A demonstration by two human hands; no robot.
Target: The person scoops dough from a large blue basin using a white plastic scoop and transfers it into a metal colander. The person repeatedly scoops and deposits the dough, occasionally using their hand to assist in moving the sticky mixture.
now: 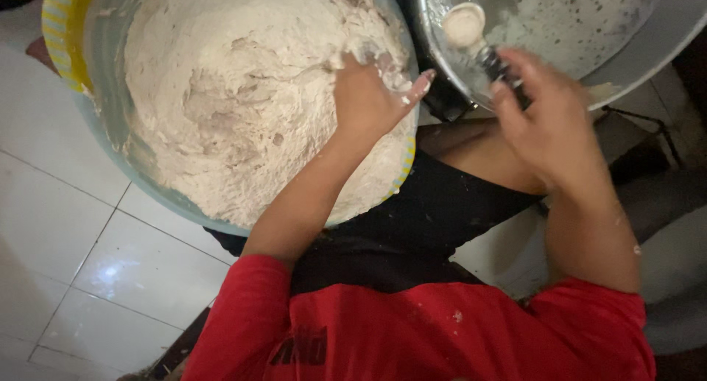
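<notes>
Two hands work over two bowls. The left hand (368, 94) lies in the dough (250, 94), fingers spread and pressed into the sticky white mass at its right side, with bits of it clinging to the fingertips; it grips nothing firmly. The dough fills a large clear bowl (110, 116) with a yellow striped rim, standing on the white tiled floor (88, 234). The right hand (549, 120) is closed around the dark handle of a scoop (465, 26), whose round head is caked with white flour. The scoop's head lies inside a metal bowl (582, 20), just beside the clear bowl, its inner wall dusted and speckled. The hands are apart, one to each bowl. Red sleeves (412, 329) cover both upper arms.
</notes>
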